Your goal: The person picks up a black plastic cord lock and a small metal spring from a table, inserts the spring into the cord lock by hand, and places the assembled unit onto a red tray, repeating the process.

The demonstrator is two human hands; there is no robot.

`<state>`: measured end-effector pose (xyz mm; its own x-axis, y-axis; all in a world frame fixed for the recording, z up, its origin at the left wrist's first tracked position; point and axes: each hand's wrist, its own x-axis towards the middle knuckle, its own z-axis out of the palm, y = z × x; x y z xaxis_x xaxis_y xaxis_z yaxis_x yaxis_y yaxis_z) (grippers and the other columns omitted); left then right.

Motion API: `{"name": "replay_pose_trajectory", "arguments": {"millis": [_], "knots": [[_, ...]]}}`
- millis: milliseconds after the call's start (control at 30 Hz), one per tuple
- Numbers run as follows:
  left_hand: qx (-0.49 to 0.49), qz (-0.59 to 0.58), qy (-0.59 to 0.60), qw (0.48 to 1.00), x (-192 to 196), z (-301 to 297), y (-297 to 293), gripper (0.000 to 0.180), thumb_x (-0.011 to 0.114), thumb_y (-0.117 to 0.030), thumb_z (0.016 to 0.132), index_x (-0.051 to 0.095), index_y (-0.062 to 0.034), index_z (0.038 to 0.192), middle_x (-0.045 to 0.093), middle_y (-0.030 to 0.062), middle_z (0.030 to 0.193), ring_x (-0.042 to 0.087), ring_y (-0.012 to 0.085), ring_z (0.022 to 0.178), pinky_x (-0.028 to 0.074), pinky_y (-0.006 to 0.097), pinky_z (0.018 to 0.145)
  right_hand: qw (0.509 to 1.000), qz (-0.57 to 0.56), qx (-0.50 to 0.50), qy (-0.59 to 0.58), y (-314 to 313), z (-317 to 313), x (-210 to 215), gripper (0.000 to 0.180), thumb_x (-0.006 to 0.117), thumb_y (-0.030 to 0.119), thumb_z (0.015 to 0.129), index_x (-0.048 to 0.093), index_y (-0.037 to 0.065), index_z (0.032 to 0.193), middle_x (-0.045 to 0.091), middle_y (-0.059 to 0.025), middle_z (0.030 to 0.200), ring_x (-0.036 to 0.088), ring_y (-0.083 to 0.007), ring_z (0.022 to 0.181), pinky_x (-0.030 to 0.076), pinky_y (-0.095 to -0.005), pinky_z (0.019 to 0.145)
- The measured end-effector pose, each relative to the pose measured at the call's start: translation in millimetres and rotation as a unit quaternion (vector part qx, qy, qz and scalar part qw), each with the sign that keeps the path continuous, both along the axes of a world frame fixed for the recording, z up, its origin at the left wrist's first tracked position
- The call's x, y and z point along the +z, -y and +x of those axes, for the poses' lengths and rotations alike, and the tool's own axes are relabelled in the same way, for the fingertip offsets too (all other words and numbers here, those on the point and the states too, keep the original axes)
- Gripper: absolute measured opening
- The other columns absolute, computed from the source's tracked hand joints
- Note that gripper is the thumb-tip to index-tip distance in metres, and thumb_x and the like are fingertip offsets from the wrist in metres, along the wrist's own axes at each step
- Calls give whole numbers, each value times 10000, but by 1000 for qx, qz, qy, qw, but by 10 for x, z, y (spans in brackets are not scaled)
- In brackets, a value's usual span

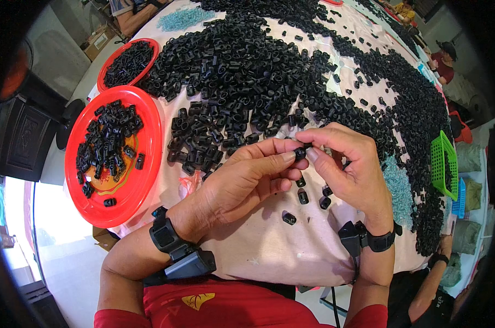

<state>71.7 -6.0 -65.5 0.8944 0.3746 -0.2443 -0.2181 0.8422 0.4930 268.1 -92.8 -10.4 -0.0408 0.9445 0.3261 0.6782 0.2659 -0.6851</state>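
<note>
My left hand (247, 172) pinches a small black plastic part (300, 153), which looks like a cord lock, between thumb and fingers. From the other side my right hand (348, 161) closes its thumb and fingertips on the same part, so both hands meet over the table. Fingertips hide much of it, and I cannot tell whether a second small piece is between them. A few loose black parts (303, 197) lie just below the hands. Beyond them spreads a large heap of similar hollow black parts (231, 71).
To the left, a red plate (78, 188) holds several black parts; behind it is a red tray (101, 76) of slimmer black pieces. Teal heaps of tiny pieces (397, 191) lie on the pink cloth (258, 251). A green basket (443, 164) stands right. Other people sit around the table.
</note>
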Motion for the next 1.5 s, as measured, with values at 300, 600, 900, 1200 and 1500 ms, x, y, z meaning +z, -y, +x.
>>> {"name": "replay_pose_trajectory", "arguments": {"millis": [300,600,900,1200,1500], "knots": [[13,17,-18,1000,40,-2,-14,224,602,-128,1055,623,-30,1255,709,68,1104,668,98,922,557,220,790,995,-52,-72,-38,43,16,1,166,687,26,870,700,31,1035,683,-6,841,531,-31,598,418,-222,526],[30,57,-31,997,62,-2,-8,223,634,-149,1043,640,-36,1235,708,53,1083,660,78,909,548,201,782,1000,-7,-23,-4,22,-37,26,218,684,27,881,733,32,1094,691,-31,799,519,-39,568,411,-222,518],[38,213,-88,972,88,-12,28,244,660,-181,1032,656,-59,1243,703,17,1094,654,80,951,542,225,821,995,-59,-74,-16,47,-102,102,129,726,15,856,715,18,985,692,-47,779,558,-54,562,424,-233,507],[59,281,-94,953,29,-12,42,186,724,-150,989,694,-47,1141,713,-9,928,637,45,801,524,222,722,995,-69,-68,-16,72,-113,123,79,736,23,843,722,13,920,683,-54,755,572,-80,550,442,-246,506],[90,341,-106,930,3,23,98,125,725,-82,973,699,-21,1079,685,-31,875,596,18,757,492,197,664,999,-22,-48,13,68,-138,72,79,733,3,828,706,12,901,698,-87,779,647,-146,596,501,-286,535]]}}
